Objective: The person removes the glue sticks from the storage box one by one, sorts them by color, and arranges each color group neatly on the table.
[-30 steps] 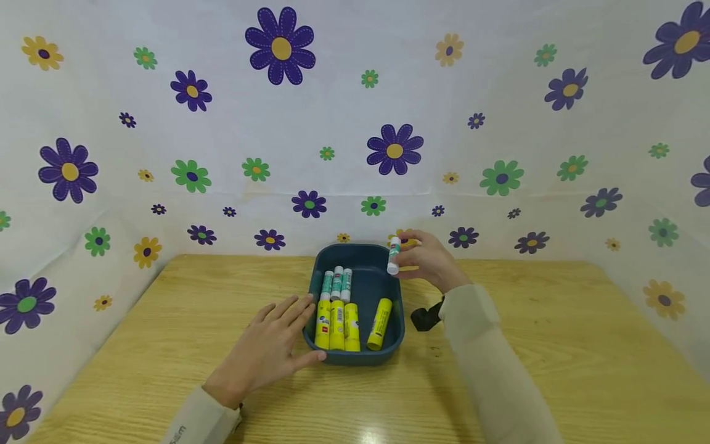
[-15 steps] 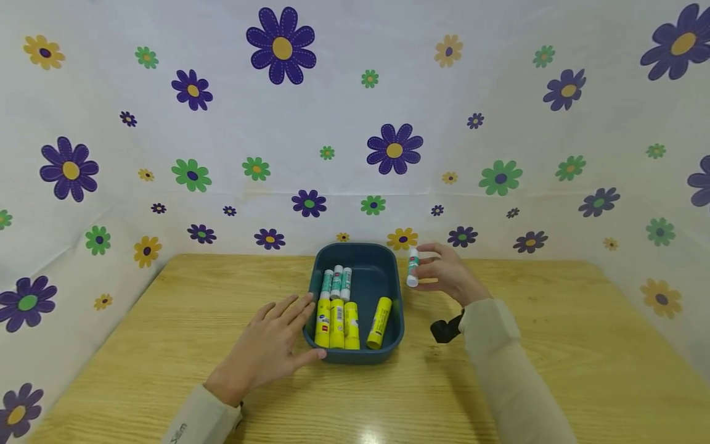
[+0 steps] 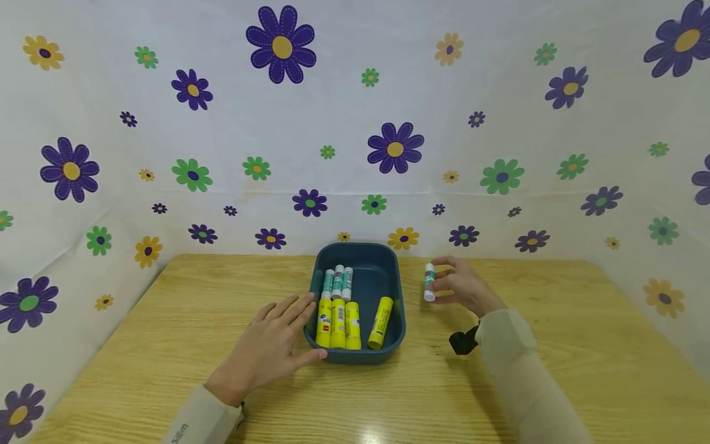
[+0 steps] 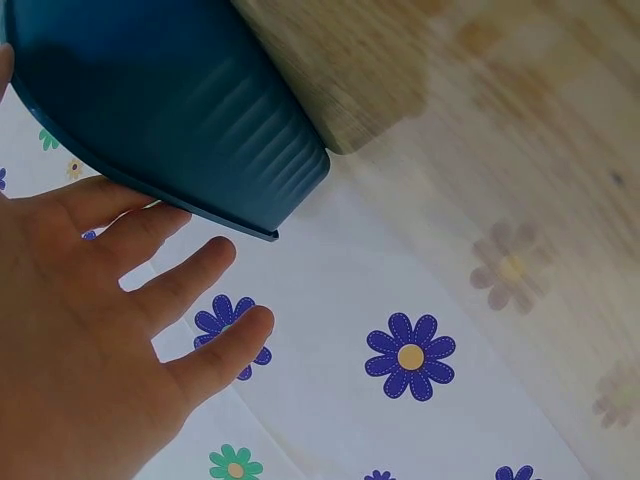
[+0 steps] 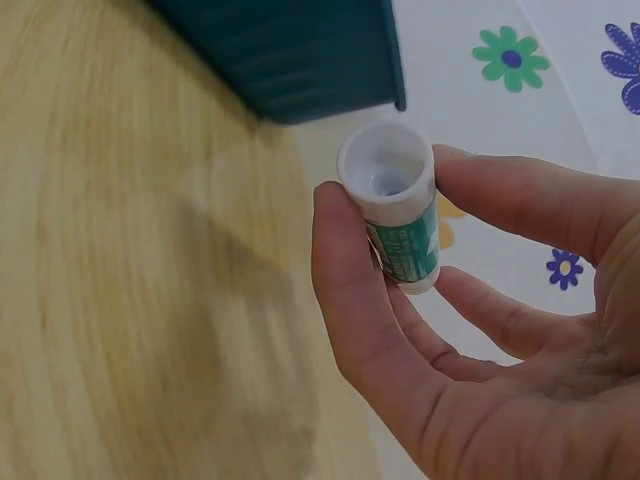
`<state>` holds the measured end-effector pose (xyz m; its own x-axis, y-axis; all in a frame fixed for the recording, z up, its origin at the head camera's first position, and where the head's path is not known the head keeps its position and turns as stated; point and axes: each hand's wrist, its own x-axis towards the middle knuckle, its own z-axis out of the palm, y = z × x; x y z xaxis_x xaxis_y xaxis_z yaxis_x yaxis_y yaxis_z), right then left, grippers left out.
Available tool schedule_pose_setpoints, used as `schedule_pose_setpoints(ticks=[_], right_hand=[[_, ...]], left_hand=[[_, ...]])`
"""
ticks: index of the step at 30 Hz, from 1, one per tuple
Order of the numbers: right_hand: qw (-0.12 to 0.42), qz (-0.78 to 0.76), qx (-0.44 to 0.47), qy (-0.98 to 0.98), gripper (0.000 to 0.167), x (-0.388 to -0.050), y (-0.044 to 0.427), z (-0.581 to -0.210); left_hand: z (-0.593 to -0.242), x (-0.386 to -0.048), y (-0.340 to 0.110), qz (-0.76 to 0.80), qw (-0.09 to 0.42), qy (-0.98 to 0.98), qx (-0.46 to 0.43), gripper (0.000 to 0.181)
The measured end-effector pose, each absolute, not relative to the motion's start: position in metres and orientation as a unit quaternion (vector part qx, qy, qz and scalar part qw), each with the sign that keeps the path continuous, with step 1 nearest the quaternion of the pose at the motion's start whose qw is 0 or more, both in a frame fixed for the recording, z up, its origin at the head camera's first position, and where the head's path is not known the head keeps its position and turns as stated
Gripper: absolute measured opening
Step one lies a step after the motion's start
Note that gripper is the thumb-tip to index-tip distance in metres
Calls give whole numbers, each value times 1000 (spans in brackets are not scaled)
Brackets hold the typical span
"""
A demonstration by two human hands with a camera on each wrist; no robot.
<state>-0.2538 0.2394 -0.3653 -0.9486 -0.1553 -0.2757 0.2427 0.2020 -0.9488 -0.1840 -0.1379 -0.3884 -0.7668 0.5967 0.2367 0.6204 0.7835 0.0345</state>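
Note:
Between thumb and fingers, my right hand (image 3: 463,287) pinches a white and green glue stick (image 3: 429,282) to the right of the blue bin (image 3: 355,356). The right wrist view shows the hollow white end of that glue stick (image 5: 402,235) toward the camera, with the right hand (image 5: 500,360) around it. My left hand (image 3: 266,348) lies with spread fingers against the bin's left side, also visible as the left hand (image 4: 110,310) touching the bin's rim (image 4: 150,188). Inside the bin are three white-green sticks (image 3: 338,282) and several yellow ones (image 3: 338,324).
A wooden table (image 3: 211,283) carries the bin near its back edge. Behind and at both sides hangs a white cloth (image 3: 344,111) printed with flowers. A black object (image 3: 463,341) is at the right wrist.
My right hand has moved right and toward the front, carrying the glue stick from over the bin's right rim to beside the bin. My left hand has stayed in place.

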Motion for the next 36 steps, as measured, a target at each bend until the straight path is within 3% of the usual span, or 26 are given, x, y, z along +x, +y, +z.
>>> schedule_pose_setpoints(ticks=[12,36], right_hand=[[162,-590,69,788,72,-256,256,-383],[153,-477,66,863,64,-262,255,-383]], left_hand=[[-388,-184,-137,-61,113,-935,-332,86],[-389,-183,-136,-65,102,-937,-327,87]])
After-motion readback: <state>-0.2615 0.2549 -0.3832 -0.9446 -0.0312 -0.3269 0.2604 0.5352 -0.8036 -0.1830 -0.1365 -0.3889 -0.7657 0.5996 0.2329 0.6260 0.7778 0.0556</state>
